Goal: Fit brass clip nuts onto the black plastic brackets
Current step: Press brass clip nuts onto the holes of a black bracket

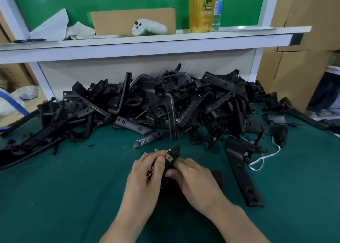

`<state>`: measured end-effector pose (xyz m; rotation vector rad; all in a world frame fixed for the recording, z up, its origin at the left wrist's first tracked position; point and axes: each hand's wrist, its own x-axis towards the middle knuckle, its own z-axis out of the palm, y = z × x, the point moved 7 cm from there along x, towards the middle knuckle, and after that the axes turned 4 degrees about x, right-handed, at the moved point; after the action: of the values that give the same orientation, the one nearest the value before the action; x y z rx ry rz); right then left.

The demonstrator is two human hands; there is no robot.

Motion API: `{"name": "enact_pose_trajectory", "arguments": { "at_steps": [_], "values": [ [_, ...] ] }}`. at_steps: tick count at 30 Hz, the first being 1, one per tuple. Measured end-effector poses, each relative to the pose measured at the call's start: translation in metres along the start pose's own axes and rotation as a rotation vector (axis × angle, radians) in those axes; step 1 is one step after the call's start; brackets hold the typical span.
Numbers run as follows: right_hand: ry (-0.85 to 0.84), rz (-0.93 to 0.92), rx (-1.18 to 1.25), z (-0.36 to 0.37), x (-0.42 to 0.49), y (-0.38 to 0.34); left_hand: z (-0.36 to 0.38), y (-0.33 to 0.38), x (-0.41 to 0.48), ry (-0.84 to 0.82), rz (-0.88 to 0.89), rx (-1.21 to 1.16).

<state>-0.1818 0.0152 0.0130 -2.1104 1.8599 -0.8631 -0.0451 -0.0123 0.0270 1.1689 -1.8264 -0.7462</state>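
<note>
A person stands at a green counter (73, 187) and works with both hands close together. The left hand (145, 172) curls around one edge of a black plastic bracket (172, 166), its thumb beside a brass clip nut (168, 157) sitting on the bracket's upper end. Something shiny shows under its fingers; I cannot tell what. The right hand (195, 180) grips the bracket's lower part from the other side.

The nut may not be fully seated: uneven thumb pressure could set it crooked or flick it off into the heap of brackets (165, 104) behind, where it would be hard to find.

Counted: two hands, one held bracket, one nut on it, one loose nut (156, 150) on the counter just beyond the fingers, one long bracket (241, 171) lying apart on the right, and a heap too tangled to count.
</note>
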Motion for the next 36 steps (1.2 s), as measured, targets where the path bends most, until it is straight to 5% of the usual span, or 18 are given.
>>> {"name": "enact_pose_trajectory", "arguments": {
  "at_steps": [11, 23, 29, 36],
  "values": [
    [0.109, 0.138, -0.009, -0.014, -0.002, 0.023, -0.006, -0.038, 0.005, -0.305, 0.116, 0.697],
    [0.381, 0.205, 0.083, -0.032, -0.006, 0.03, -0.02, -0.035, 0.025, -0.029, 0.063, 0.498],
    [0.491, 0.226, 0.168, -0.038, -0.008, 0.037, -0.007, -0.05, 0.065, -0.262, 0.016, 0.773],
    [0.445, 0.249, 0.152, -0.036, -0.007, 0.039, -0.013, -0.042, 0.067, -0.247, 0.063, 0.805]
  ]
}}
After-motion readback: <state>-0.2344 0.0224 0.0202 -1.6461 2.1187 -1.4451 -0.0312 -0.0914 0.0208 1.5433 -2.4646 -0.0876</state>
